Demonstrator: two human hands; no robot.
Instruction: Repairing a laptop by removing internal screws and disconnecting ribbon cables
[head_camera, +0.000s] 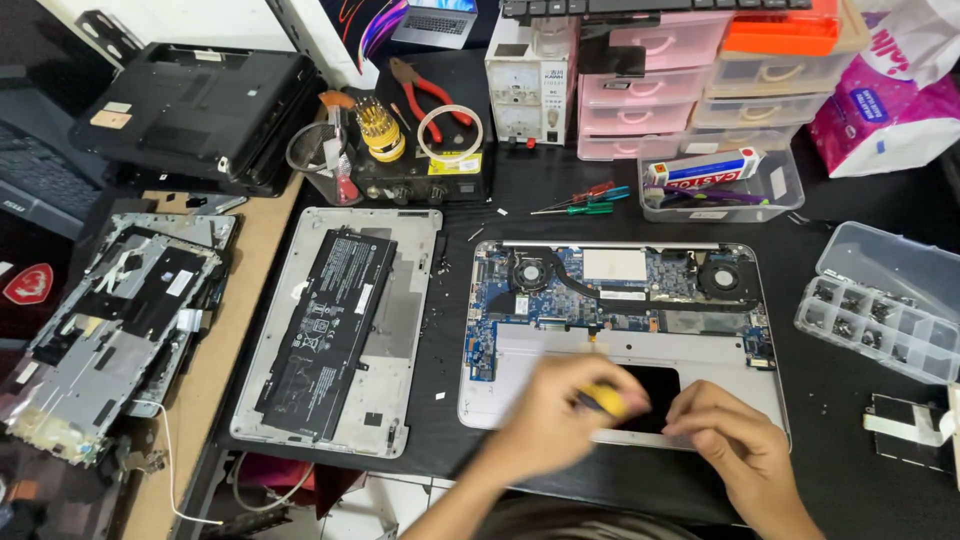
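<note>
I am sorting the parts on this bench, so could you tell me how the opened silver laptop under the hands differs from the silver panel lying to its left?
The opened laptop shows a blue circuit board with two round fans; the silver panel carries only a long black battery, laid at a slant. The left hand, holding a yellow-handled tool, and the right hand are over the laptop; nothing touches the panel. Both are silver, lie flat and rest on the black mat.

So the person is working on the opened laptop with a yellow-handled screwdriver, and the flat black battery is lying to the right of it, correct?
Not quite. The head view shows the flat black battery lying to the left of the opened laptop, on a grey cover panel. The rest holds: the left hand holds a yellow-handled screwdriver over the laptop.
</note>
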